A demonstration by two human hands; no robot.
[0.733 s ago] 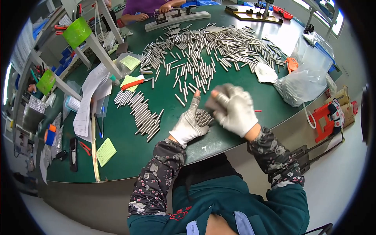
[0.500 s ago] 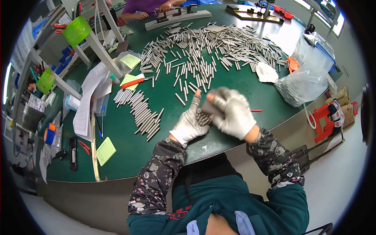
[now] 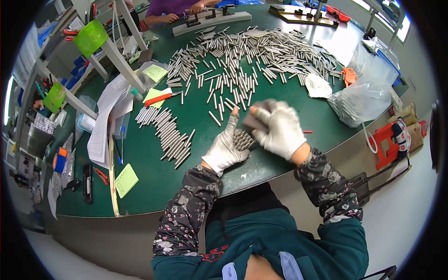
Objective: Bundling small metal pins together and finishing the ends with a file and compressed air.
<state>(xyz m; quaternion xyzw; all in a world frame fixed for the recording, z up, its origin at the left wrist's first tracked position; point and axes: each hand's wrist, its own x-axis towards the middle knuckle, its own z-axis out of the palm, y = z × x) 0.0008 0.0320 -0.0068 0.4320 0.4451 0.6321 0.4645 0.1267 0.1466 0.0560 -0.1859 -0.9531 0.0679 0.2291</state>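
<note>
The left hand (image 3: 227, 148), in a white glove, lies palm up on the green table (image 3: 140, 154), fingers cupped around a bundle of short metal rods (image 3: 242, 138) resting in the palm. The right hand (image 3: 276, 128), also gloved and blurred, hovers just above the bundle with fingers curled; whether they pinch a rod cannot be told. A neat row of rods (image 3: 168, 135) lies to the left, a large scattered heap (image 3: 252, 58) beyond.
</note>
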